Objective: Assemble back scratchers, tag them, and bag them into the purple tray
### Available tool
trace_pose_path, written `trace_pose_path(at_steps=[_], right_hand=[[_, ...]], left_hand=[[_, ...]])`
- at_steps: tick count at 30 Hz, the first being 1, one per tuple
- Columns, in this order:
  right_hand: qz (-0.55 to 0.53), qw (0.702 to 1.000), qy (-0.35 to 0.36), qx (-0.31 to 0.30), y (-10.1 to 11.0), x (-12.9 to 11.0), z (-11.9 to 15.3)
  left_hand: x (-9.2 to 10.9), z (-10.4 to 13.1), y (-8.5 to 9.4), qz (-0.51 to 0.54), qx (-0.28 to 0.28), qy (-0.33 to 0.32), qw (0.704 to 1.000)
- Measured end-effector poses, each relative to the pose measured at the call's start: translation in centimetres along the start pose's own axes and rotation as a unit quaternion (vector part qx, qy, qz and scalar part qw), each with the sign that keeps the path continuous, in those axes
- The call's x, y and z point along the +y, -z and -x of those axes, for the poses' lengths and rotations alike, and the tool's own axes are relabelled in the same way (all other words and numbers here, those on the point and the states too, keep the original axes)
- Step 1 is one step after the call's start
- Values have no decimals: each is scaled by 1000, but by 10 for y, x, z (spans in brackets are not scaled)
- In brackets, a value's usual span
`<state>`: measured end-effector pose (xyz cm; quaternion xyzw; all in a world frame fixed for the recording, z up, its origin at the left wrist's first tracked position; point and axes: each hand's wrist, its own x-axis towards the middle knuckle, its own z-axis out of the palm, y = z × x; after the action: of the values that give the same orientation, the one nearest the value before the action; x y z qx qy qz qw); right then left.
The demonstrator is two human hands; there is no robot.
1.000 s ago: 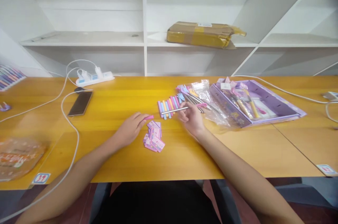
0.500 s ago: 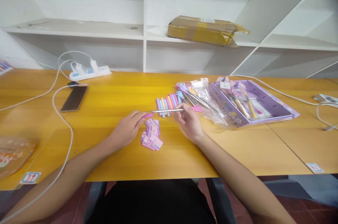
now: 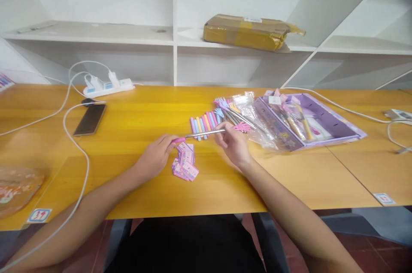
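Observation:
A back scratcher (image 3: 206, 133) with a metal rod spans both hands above the table. My left hand (image 3: 156, 156) is closed around its pink handle. Toward the other end, the fingers of my right hand (image 3: 234, 144) pinch the rod just short of the pink hand-shaped head (image 3: 242, 127). Behind the rod lies a row of pink, blue and yellow handles (image 3: 203, 123). Several more scratcher rods with hand-shaped heads (image 3: 240, 117) rest beyond my right hand. Small pink and purple cards (image 3: 186, 162) are piled between my forearms.
Clear plastic bags (image 3: 257, 129) lie against a purple box (image 3: 341, 133) holding wrapped items. At left are a phone (image 3: 90, 119), a white power strip (image 3: 109, 88) and trailing cables. A taped carton (image 3: 246, 32) sits on the shelf.
The rod now tilts slightly upward to the right, my right hand having shifted a little that way. Both hands keep hold of the back scratcher. The view has moved slightly.

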<state>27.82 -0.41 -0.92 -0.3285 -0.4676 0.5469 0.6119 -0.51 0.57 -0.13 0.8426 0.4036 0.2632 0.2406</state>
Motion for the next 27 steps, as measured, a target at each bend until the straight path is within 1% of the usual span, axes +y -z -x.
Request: trace_pose_path(at_steps=[4, 7, 11, 14, 17, 21, 23, 27], right_hand=[[2, 1000, -2, -8, 1, 1, 0], [20, 1000, 6, -6, 2, 2, 0], [82, 996, 28, -17, 2, 3, 2], [96, 994, 21, -42, 2, 4, 4], [85, 995, 7, -51, 3, 5, 4], [76, 995, -5, -58, 6, 7, 3], [75, 995, -2, -62, 8, 7, 3], [78, 994, 17, -74, 12, 8, 2]], left_hand=[[4, 0, 1, 2, 2, -1, 1000], [1, 0, 0, -8, -6, -6, 1000], [-10, 2, -1, -81, -46, -22, 995], [-16, 2, -1, -102, -77, -29, 991], [-15, 0, 0, -79, -92, -39, 992], [-9, -1, 1, -24, -105, -57, 993], [-5, -1, 2, 9, -118, -46, 992], [2, 0, 2, 70, -162, -14, 984]])
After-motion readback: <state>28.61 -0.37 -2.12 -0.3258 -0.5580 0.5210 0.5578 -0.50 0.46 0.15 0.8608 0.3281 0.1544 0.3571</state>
